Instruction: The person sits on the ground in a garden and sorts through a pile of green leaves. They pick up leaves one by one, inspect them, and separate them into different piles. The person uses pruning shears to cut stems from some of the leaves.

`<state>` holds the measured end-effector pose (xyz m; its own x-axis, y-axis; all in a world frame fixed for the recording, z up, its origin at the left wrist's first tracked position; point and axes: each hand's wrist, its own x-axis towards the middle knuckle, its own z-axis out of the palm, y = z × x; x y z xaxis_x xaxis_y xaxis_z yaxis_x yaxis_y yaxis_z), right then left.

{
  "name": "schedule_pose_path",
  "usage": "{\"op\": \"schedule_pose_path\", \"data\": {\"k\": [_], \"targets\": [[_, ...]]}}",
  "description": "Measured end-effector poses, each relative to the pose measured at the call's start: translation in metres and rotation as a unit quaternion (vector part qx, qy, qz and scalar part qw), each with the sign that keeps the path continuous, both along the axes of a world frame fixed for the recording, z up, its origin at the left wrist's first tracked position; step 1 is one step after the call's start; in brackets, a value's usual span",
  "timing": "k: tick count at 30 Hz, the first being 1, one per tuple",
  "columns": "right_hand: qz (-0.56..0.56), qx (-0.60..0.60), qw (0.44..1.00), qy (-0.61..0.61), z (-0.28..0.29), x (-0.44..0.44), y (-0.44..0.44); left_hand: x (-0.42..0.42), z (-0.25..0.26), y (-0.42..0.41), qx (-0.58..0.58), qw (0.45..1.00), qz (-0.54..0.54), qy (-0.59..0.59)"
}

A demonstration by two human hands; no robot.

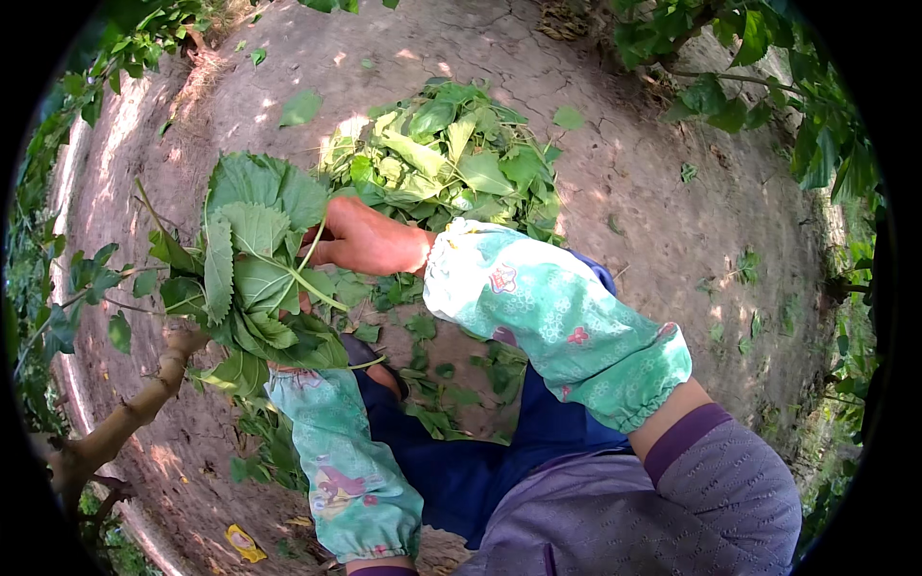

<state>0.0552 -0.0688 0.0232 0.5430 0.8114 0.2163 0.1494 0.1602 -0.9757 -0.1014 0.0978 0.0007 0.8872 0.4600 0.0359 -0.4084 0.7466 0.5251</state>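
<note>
A thick bunch of large green leaves with toothed edges (263, 281) rests in my left hand (301, 303). Most of that hand is hidden beneath the leaves; only a bit of skin shows. My right hand (371, 237) touches the bunch's right edge with bent fingers. Leaves cover its fingertips, so what they grip cannot be seen. Pale stems stick out of the bunch towards the right. Beyond my hands a heap of picked leaves (461, 162) lies on the ground. Patterned green sleeve covers (533, 302) wrap both forearms.
Dry, cracked soil (634, 194) surrounds the heap. A bare, thick branch (144, 403) rises at the lower left, near my left forearm. Leafy branches (720, 93) hang at the upper right. Loose leaves (432, 417) lie between my legs, and a yellow wrapper (245, 543) lies at lower left.
</note>
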Motion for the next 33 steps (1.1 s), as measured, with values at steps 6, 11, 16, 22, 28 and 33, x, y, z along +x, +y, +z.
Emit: {"op": "schedule_pose_path", "data": {"k": [6,11,16,22,28,33], "targets": [[-0.086,-0.043,0.993,0.074,-0.010,0.004,-0.012,-0.001,0.003,-0.011,0.010,1.000,0.001,0.022],[-0.129,-0.016,0.935,0.331,-0.018,0.020,-0.026,-0.007,0.005,-0.016,0.015,0.999,0.005,0.036],[-0.133,0.096,0.863,0.478,-0.015,0.041,-0.058,-0.007,0.005,-0.022,0.016,0.999,0.001,0.045],[-0.124,-0.370,0.905,-0.172,-0.022,0.058,-0.098,-0.007,0.005,-0.029,0.021,0.998,0.000,0.057],[-0.067,-0.101,0.977,0.177,0.018,0.039,-0.092,-0.006,0.004,-0.031,0.020,0.998,0.003,0.062],[-0.025,0.049,0.915,0.400,0.024,0.019,-0.081,0.006,0.000,-0.034,0.014,0.998,-0.015,0.056]]}}
